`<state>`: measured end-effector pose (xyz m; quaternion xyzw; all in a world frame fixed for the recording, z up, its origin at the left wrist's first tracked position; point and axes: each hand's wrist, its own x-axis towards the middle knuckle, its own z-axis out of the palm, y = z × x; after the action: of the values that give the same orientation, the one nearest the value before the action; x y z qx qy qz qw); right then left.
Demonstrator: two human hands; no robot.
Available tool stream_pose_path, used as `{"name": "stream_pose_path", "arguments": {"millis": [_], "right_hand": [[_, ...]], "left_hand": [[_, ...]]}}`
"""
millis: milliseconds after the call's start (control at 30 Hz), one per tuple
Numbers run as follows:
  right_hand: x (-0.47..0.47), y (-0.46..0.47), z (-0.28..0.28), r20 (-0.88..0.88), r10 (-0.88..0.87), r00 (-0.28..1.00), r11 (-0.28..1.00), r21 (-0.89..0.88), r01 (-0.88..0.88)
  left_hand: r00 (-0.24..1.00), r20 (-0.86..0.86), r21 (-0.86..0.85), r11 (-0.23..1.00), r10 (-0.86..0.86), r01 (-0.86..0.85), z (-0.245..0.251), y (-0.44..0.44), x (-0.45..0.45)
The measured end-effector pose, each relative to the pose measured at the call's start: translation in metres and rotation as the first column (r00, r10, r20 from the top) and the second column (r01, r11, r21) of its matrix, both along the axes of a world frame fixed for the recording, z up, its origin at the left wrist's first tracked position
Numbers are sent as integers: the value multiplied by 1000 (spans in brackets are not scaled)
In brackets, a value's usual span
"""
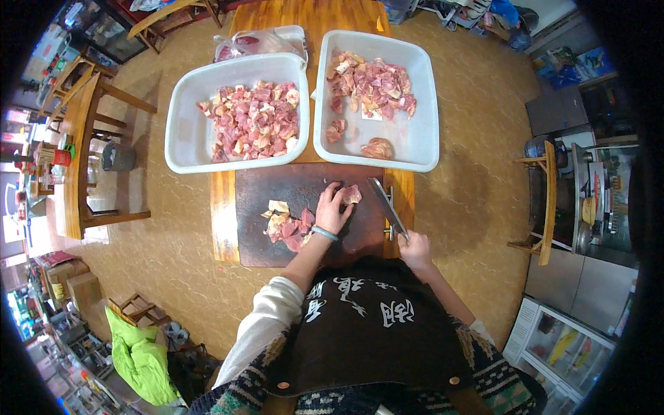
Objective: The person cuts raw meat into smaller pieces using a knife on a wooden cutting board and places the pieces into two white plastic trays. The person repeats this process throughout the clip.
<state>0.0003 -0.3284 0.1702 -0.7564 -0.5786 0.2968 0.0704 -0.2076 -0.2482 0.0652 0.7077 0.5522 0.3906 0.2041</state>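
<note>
My right hand (pixel 415 249) is closed around the handle of a cleaver (pixel 388 207), its blade raised at the right edge of a dark cutting board (pixel 259 181). On the board, my left hand (pixel 332 210) touches a piece of raw meat (pixel 351 194) with its fingertips; whether it grips the piece is unclear. Cut meat pieces with yellowish skin (pixel 290 231) lie in a pile left of that hand. Beyond the board stand two white plastic tubs: the left tub (pixel 181 124) holds a heap of chopped meat, the right tub (pixel 428 119) a looser heap and a separate lump (pixel 377 149).
A clear plastic bag (pixel 259 42) with meat is behind the left tub. The board and tubs rest on a wooden table (pixel 311 13). To the left are another wooden table (pixel 83 155) and a grey bin (pixel 118 155); a wooden bench (pixel 549 202) stands to the right.
</note>
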Motion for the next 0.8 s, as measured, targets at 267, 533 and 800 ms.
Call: {"name": "stream_pose_path", "arguments": {"millis": [267,533,800], "right_hand": [[-25,14,-15,-79,115,990,990,-77,-121],[-41,29,11,-129,184,974,968,197,-156],[-57,41,-16,111,245,963,966,-111,-233]], "left_hand": [[996,90,-362,931,-27,58,-6,-7,-4],[975,132,-189,970,177,-151,12,-25,-23],[1000,26,-22,1000,-7,8,16,-39,-27]]}}
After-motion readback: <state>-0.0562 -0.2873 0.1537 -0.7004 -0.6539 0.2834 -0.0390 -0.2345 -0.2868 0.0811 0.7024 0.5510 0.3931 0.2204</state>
